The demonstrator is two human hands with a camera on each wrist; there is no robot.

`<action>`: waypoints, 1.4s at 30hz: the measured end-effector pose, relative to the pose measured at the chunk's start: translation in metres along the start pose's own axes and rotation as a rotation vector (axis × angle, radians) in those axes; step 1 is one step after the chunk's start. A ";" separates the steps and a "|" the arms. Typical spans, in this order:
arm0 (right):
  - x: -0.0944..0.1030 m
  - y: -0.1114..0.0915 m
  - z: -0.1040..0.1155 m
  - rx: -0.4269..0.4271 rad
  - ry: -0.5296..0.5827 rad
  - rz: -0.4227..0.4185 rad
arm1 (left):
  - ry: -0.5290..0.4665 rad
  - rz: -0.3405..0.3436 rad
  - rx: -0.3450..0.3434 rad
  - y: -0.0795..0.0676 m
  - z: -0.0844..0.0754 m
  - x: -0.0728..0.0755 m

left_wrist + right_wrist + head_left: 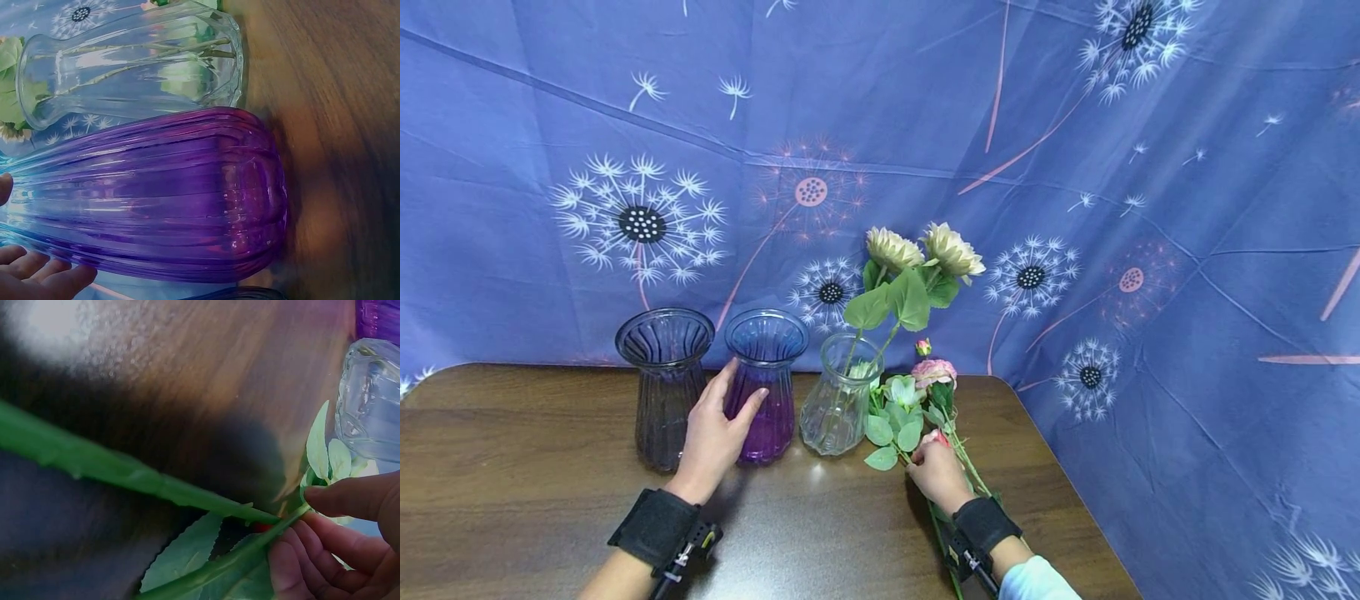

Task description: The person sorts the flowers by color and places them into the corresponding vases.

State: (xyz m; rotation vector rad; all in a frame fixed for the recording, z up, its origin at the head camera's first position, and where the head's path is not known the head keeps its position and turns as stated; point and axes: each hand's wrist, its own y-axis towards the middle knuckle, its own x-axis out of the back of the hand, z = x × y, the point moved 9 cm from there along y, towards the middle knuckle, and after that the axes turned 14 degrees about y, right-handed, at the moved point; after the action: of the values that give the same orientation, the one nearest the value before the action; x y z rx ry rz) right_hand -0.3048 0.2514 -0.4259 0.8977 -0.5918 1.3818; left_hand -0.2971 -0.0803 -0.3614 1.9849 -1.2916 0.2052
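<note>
Head view: purple vase [769,432] behind left hand [717,429], stem [262,540] in right hand [942,473].

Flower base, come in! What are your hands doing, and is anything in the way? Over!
Left hand spread at purple vase. Right hand pinching green stem. Maybe in the way: clear vase, standing between.

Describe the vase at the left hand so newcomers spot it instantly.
In front of the blue cloth is a wooden table. Near its far edge, between a dark vase and a clear vase, stands the purple vase at the left hand. Only this one shades from blue at the rim to purple below.
</note>
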 end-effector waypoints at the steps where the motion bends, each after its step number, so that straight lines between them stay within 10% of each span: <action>1: 0.000 0.000 0.000 0.005 -0.013 -0.004 | 0.002 0.003 0.003 0.000 0.000 0.000; 22: 0.016 0.000 0.008 0.018 -0.048 -0.055 | 0.004 -0.042 -0.031 -0.001 -0.004 0.000; 42: 0.124 0.014 0.022 -0.066 0.140 -0.279 | 0.028 -0.024 -0.022 -0.001 0.000 0.000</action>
State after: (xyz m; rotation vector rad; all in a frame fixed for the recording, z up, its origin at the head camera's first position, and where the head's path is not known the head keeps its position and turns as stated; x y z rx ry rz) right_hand -0.2996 0.3039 -0.3105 0.7908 -0.3867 1.1557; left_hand -0.2961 -0.0800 -0.3625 1.9719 -1.2467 0.2053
